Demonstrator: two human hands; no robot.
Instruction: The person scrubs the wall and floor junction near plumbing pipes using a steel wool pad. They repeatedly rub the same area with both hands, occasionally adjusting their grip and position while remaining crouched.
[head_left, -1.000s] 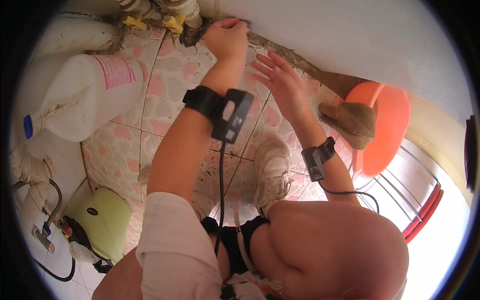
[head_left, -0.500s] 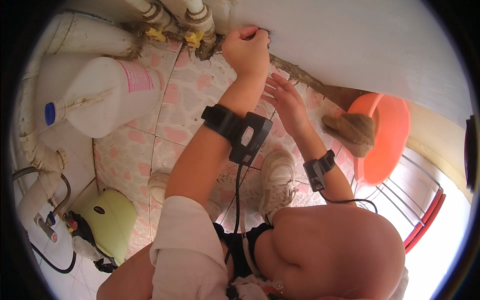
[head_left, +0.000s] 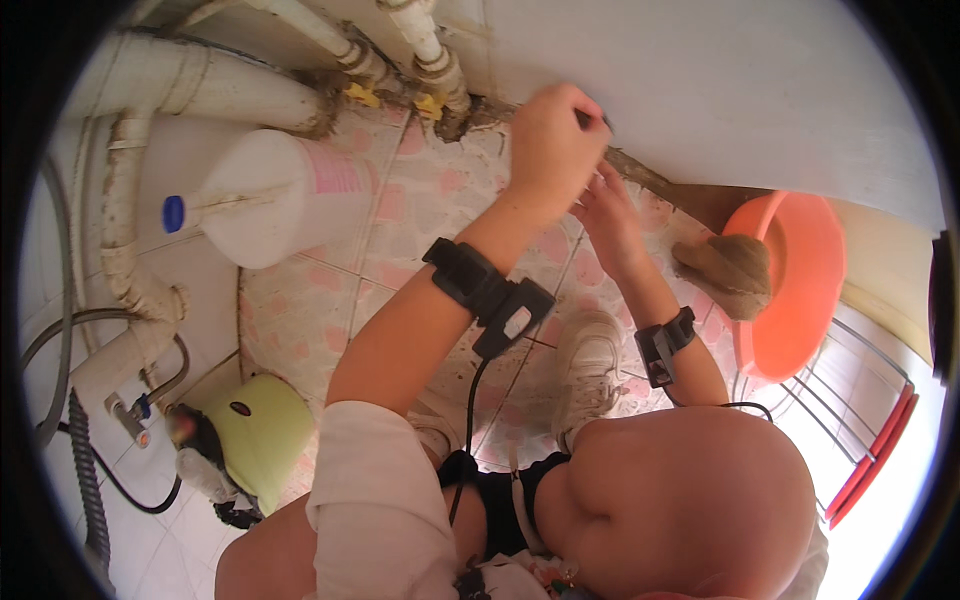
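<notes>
My left hand (head_left: 555, 150) is closed beside the pale wall panel (head_left: 700, 100), fingers curled in. A small dark patch shows at its fingertips; what it holds, if anything, cannot be made out. Just below and to the right is my right hand (head_left: 612, 222), its fingers loosely stretched and partly covered by the left hand. Nothing shows in it. Both wrists wear black strapped devices, the left one (head_left: 490, 295) with a cable running down.
A white jug with a blue cap (head_left: 260, 200) lies at left near white pipes and yellow valve handles (head_left: 430, 105). On the right, a brown cloth (head_left: 735, 275) hangs over an orange basin (head_left: 800, 290), near a wire rack (head_left: 850, 400). A green bin (head_left: 262, 430) stands lower left.
My left hand has moved right and down along the wall, still closed. The right hand has shifted slightly, its fingers now closer behind the left. The whole view has shifted a little.
</notes>
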